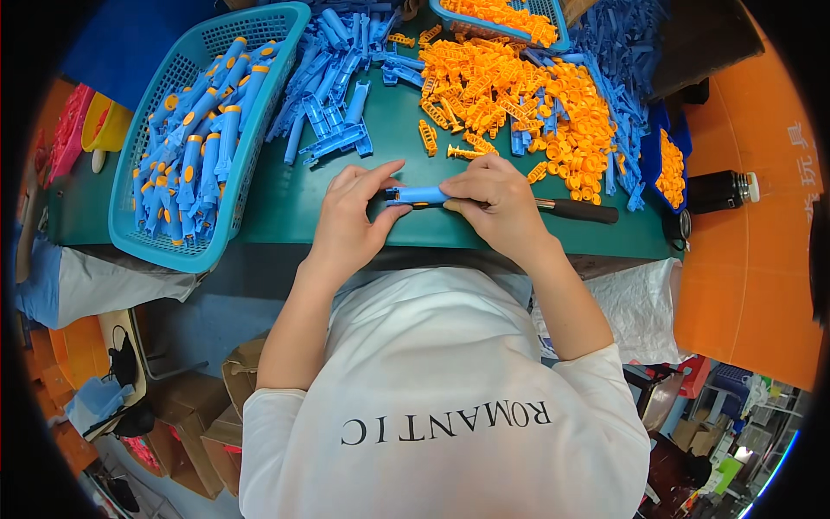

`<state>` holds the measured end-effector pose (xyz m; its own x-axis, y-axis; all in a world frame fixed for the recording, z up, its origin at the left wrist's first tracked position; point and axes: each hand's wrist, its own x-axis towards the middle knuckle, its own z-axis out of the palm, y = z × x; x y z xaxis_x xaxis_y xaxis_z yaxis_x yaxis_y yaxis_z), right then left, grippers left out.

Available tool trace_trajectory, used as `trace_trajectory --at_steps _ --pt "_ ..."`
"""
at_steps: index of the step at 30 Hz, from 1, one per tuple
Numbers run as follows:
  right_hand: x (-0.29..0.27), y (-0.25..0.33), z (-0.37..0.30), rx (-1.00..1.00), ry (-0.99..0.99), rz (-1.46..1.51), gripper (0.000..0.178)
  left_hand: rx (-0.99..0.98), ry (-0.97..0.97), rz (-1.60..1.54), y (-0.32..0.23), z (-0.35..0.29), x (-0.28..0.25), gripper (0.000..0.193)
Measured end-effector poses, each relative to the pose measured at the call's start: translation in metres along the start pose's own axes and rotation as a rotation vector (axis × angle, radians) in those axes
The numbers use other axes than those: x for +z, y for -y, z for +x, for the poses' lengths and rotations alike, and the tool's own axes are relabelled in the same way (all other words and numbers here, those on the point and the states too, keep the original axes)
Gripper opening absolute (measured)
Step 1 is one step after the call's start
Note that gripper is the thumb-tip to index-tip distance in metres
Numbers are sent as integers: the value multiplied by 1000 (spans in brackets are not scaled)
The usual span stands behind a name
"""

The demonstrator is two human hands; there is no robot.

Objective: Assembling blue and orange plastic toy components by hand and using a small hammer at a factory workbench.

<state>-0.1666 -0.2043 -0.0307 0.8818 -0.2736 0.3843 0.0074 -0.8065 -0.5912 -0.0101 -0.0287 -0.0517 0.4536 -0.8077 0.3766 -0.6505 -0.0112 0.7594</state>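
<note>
Near the front edge of the green table, a blue plastic tube-shaped toy part (421, 195) lies level between my two hands. My left hand (350, 208) pinches its left end, where a dark opening shows. The right end is gripped by the thumb and fingers of my right hand (497, 201), which cover that end. A thin orange strip shows along the part's underside. Beside my right hand lies a black-handled tool (577, 210); its metal end passes behind the hand. Just beyond are loose blue half-shells (333, 130) and orange ladder-shaped pieces (471, 73).
A teal basket (240, 164) of blue-and-orange assembled parts stands at the left. Small orange caps (584, 130) are heaped at the right, near more blue parts (618, 52). Another basket (562, 39) holds orange pieces at the back. A dark bottle (719, 191) stands far right.
</note>
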Motion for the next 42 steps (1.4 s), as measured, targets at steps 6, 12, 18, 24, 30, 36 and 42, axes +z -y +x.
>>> trace_trajectory --at_steps 6,12,18,24,30,36,42 --pt "0 0 0 -8 -13 9 21 3 -5 -6 0 0 0 51" --pt "-2 -1 3 -33 53 -38 22 4 -3 9 1 2 0 50" --pt "2 -1 2 -87 42 -115 19 244 15 108 -3 4 -6 32" --pt "-23 10 -13 -107 -108 -182 23 310 86 142 1 6 -5 27" --pt "-66 -15 -64 214 -21 -369 28 348 97 116 6 11 -5 26" --pt "-57 15 -53 48 -135 -46 19 376 127 164 6 13 -5 23" --pt "-53 50 -42 267 34 -142 20 304 66 223 -2 7 -9 25"
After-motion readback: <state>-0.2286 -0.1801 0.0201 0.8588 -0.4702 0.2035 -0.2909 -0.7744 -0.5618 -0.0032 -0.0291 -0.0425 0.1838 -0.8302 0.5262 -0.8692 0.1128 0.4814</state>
